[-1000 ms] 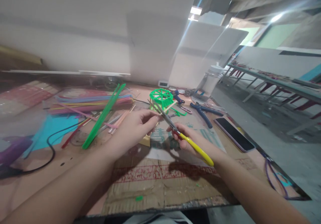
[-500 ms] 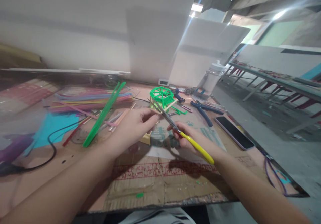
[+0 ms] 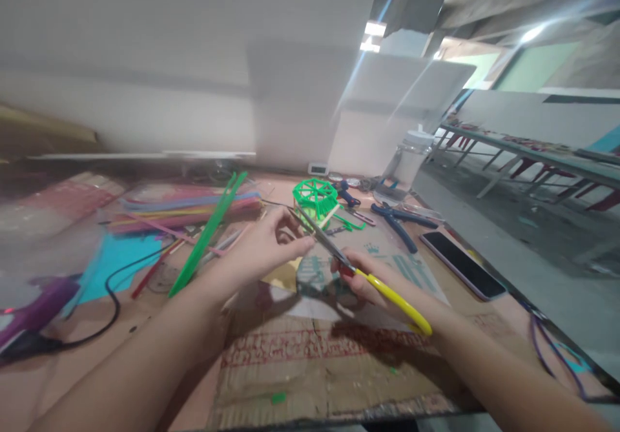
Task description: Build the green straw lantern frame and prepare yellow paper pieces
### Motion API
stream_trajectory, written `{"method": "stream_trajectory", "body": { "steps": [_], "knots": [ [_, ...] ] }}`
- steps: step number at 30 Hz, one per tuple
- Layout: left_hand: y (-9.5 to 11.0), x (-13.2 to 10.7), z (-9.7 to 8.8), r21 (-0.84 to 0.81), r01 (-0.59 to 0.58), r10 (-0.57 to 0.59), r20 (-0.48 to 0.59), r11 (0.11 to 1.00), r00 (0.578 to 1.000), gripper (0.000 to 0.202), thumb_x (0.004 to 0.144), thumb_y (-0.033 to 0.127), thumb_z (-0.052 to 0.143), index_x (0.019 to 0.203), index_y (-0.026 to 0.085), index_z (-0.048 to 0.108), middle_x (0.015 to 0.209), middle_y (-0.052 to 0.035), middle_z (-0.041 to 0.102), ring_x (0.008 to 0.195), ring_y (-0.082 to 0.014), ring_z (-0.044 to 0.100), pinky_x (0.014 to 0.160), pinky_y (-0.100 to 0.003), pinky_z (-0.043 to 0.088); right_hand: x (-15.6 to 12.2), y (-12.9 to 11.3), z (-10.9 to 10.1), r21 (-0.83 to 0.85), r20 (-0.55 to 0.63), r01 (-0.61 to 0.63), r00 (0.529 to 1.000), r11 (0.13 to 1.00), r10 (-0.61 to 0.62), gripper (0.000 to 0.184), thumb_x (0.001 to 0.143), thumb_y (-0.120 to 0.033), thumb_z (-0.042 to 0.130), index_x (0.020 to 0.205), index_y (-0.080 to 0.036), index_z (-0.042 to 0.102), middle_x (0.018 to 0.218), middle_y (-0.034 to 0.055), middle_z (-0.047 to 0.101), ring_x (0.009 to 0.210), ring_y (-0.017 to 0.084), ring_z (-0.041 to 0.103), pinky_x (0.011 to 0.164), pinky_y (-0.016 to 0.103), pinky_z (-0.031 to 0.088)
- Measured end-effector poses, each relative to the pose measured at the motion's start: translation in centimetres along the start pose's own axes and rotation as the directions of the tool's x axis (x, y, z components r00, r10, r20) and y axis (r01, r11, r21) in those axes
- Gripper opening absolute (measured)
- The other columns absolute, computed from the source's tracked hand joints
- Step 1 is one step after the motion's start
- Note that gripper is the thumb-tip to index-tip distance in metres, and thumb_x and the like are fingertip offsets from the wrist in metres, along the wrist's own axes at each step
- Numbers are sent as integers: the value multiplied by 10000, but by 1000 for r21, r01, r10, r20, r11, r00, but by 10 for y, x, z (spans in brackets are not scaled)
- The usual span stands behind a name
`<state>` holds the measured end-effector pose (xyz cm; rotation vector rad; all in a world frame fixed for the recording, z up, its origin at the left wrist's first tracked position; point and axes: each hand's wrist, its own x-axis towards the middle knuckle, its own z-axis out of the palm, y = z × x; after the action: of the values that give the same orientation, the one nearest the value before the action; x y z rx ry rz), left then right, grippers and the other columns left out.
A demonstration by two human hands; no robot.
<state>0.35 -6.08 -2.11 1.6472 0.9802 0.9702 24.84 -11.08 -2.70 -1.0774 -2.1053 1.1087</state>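
My right hand (image 3: 363,277) grips a pair of scissors (image 3: 394,299) with long metal blades and yellow handles. The blades point away and to the left, with their tips near the fingers of my left hand (image 3: 271,241). That hand has its fingers curled and its thumb stretched toward the blades; what it pinches, if anything, is hidden. A thin pale yellow stick (image 3: 331,215) shows just beyond the blades. Behind them stands a green openwork piece with a wheel-like top (image 3: 314,191); its lower part is partly covered by my left hand and the blades.
Blue-handled pliers (image 3: 398,225), a phone (image 3: 462,264) and a clear bottle (image 3: 404,167) are on the right. Green strips (image 3: 208,235), a bundle of coloured strips (image 3: 188,212) and a purple glue gun (image 3: 41,309) with a black cord lie left. A white panel (image 3: 169,64) stands behind.
The whole view has shifted, so the table sits lower in the picture. My left thumb has drawn slightly apart from the stick's end. The scissors stay in my right hand.
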Motion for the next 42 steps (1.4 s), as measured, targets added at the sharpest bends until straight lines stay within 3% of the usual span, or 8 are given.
{"method": "stream_trajectory", "body": {
  "steps": [3,7,10,14,18,24,34,42],
  "knots": [
    [0,1,-4,-281,46,3,170,959,986,663,758,292,815,1333,264,487,1203,-76,666,719,-133,697,651,-270,568,-4,-5,-2,29,56,3,998,1000,-4,631,918,-761,434,1145,-193,587,1009,81,619,843,187,551,733,292,480],
    [-2,0,-6,-472,120,81,383,873,920,397,794,308,822,1142,184,678,1086,-80,718,548,-57,626,527,-182,506,-7,-8,0,72,103,-18,995,997,10,659,891,-784,457,1086,-167,580,890,38,547,740,148,473,647,260,441],
    [-2,0,-5,-576,179,88,405,798,910,347,775,292,848,1085,185,733,1072,-67,739,506,-30,593,479,-148,472,-5,-4,3,138,108,-39,994,990,24,638,879,-763,507,1082,-162,578,898,37,537,742,145,454,633,253,426],
    [-1,-1,2,-579,275,25,456,767,890,374,747,276,873,1088,187,747,1060,-76,762,479,-31,591,442,-135,463,-2,5,6,185,98,-14,995,983,-4,515,892,-645,597,1117,-182,585,955,34,559,809,159,491,728,274,452],
    [-3,0,9,-639,269,72,455,720,888,315,762,254,858,1062,238,761,1214,-81,739,484,-28,615,423,-119,457,0,3,7,180,79,29,996,983,-44,553,881,-674,602,1134,-182,583,971,43,562,843,170,503,769,289,466],
    [-5,6,5,-722,202,127,373,662,919,265,781,194,836,1032,264,786,1191,-83,756,441,6,576,415,-86,426,10,1,10,242,56,102,991,965,-118,637,891,-742,525,1186,-178,556,1001,63,579,820,159,514,725,271,471],
    [-5,5,-2,-701,225,100,391,677,915,294,754,178,856,1034,225,779,1092,-82,786,423,-11,575,413,-109,450,13,-3,8,133,61,70,995,989,-78,608,882,-740,538,1089,-171,596,949,61,586,812,170,516,698,284,450],
    [-10,5,-6,-675,213,112,404,706,908,293,785,200,834,1069,227,767,1137,-91,771,434,-11,577,412,-111,429,15,3,21,289,4,24,1000,957,-26,607,810,-762,618,959,-176,573,794,7,514,671,122,430,577,251,372]
  ]
}}
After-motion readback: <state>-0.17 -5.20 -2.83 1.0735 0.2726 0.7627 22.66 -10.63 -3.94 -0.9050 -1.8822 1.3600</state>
